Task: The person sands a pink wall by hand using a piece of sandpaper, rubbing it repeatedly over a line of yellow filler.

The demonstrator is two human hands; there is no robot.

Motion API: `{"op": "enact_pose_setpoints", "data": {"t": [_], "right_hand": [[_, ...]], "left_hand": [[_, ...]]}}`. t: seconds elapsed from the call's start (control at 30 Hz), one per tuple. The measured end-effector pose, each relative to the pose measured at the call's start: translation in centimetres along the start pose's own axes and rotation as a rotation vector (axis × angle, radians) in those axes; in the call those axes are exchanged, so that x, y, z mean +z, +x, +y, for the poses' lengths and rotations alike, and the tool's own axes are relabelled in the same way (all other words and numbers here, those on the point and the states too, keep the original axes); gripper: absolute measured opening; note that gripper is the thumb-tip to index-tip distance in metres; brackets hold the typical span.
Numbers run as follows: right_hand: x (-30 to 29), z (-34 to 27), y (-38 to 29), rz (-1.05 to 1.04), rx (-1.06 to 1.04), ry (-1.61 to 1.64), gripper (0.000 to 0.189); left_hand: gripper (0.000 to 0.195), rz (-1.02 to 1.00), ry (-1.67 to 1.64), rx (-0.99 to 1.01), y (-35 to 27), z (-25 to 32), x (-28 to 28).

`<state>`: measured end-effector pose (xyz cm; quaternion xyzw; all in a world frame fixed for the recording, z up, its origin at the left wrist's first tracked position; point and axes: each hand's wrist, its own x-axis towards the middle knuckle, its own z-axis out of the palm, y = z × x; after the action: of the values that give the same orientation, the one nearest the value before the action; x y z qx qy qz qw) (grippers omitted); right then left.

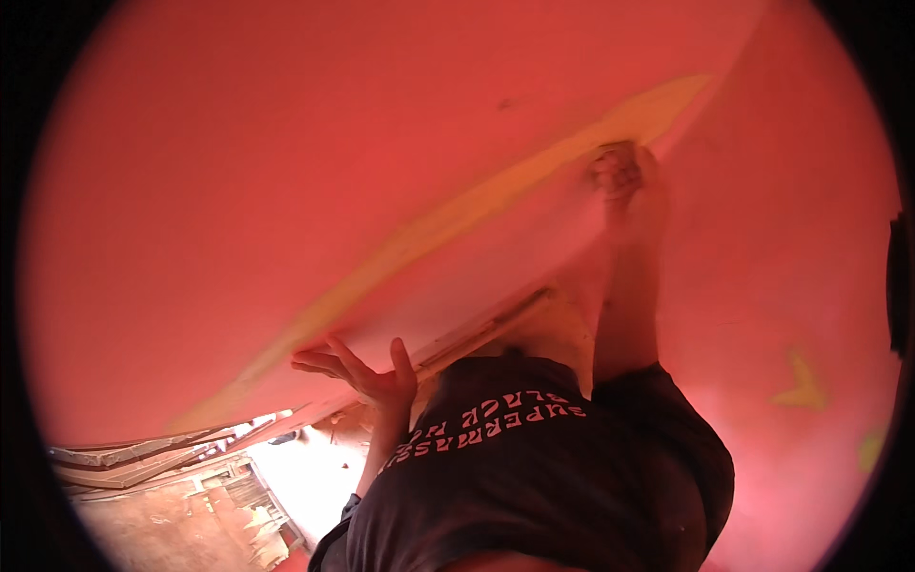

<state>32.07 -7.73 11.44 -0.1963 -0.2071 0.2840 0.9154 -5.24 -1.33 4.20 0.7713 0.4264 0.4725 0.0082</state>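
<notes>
A red-painted wall [286, 157] fills most of the view before me. Across it runs a long yellow-orange streak [457, 207], widest towards the upper right. My right hand [620, 175] is at that wide end, fingers curled around a small flat pad [618, 146]. Only the pad's dark edge shows; blur and my fingers hide the rest, so its material is unclear. Lower left, my left hand [382, 382] has its fingers spread and holds nothing. Its fingertips are at the wall just below the streak; whether they touch it is hard to tell.
A second red wall [786, 250] meets the first at a corner on the right and bears yellow patches [804, 386]. Along the wall's foot runs a narrow ledge [493, 325]. At lower left are wooden strips [136, 457], a worn panel [164, 522] and brightly lit floor [322, 472].
</notes>
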Motion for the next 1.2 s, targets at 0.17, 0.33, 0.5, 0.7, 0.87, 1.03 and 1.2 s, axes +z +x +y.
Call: {"op": "enact_pose_setpoints", "data": {"t": [0.17,0.33,0.5,0.7,0.87,1.03,1.2], "right_hand": [[-0.8,0.3,-0.8,0.121,0.122,-0.417,0.024],[-5.8,-1.4,3.1,0.135,-0.046,-0.169,0.027],[-5.2,-2.9,3.9,0.114,0.095,-0.165,0.027],[-0.6,-2.8,1.8,0.143,0.202,-0.351,0.020],[-4.5,-2.7,3.6,0.159,0.000,-0.081,0.020],[-2.2,-1.6,1.8,0.024,0.128,-0.240,0.020],[-1.8,-1.7,2.4,-0.023,0.000,-0.056,0.020]], "left_hand": [[0.099,0.039,0.075,-0.043,0.1,2.1,2.3],[0.098,0.098,0.119,-0.063,0.8,2.9,2.9],[0.098,0.119,0.169,-0.089,0.9,3.5,3.5],[0.099,0.109,0.156,-0.121,0.8,4.2,3.8],[0.099,0.116,0.148,-0.110,1.2,5.1,3.8],[0.100,0.147,0.138,-0.112,1.5,6.0,4.7],[0.099,0.112,0.108,-0.132,0.9,5.9,4.4]]}}
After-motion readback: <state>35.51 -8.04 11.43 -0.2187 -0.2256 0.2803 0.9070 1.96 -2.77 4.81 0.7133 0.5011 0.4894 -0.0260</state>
